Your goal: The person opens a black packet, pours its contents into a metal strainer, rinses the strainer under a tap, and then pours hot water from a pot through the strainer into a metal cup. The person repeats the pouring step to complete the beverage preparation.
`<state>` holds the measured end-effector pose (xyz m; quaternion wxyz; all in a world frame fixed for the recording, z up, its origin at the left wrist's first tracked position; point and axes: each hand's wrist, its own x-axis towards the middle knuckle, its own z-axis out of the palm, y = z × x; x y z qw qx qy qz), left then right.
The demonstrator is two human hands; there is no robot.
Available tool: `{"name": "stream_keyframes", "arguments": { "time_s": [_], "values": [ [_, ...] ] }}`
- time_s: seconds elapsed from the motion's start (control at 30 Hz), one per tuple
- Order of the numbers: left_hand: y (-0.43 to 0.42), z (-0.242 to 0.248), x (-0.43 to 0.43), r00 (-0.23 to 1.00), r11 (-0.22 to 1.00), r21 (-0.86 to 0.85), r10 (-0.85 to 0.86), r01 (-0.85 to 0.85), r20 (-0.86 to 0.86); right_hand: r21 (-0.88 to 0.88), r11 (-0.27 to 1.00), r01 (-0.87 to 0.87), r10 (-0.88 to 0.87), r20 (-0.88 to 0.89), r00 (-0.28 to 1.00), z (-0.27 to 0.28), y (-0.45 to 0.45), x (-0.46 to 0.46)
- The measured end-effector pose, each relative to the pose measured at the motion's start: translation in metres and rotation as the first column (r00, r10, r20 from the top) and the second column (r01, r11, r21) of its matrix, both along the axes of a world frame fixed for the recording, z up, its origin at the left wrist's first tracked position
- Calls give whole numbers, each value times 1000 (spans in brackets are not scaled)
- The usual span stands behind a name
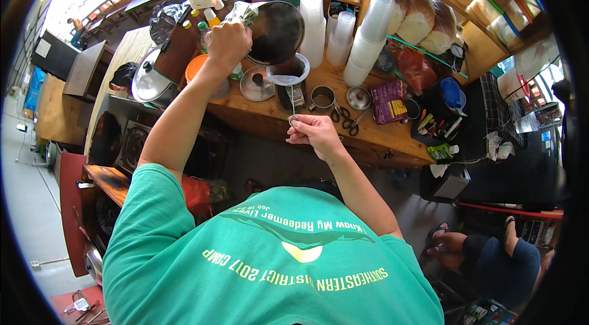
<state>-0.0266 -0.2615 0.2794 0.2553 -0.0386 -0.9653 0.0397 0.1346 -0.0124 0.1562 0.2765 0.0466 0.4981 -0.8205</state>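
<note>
My left hand (230, 44) grips a folded cloth (244, 13) at the side of a dark, stained pot (274, 30). The pot is tilted over a round strainer with a pale cloth rim (290, 77). Brown liquid shows between pot and strainer. With thumb and fingertips, my right hand (317, 134) pinches the end of the strainer's thin handle (293, 101). Below the strainer is a container (294, 95), mostly hidden. A glass lid with a dark knob (257, 83) lies to its left, and a metal mug (322, 97) stands to its right.
Stacks of plastic cups (313, 26) rise behind the mug. Scissors (352, 124), a small metal lid (358, 98) and a purple packet (389, 101) lie along the wooden counter (405, 141). Bottles (211, 16) crowd the left. A gas stove (133, 145) adjoins. Another person (501, 265) is at lower right.
</note>
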Motion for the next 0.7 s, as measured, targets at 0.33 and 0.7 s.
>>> {"name": "stream_keyframes", "arguments": {
  "time_s": [0.33,0.7],
  "values": [
    [11,-11,10,988,995,-84,-60,48,-144,-8,1000,2,-2,1,1000,0,2,0],
    [5,-5,-4,998,997,-81,-16,10,-64,21,1000,-1,1,12,1000,-5,5,-2]
  ]
}}
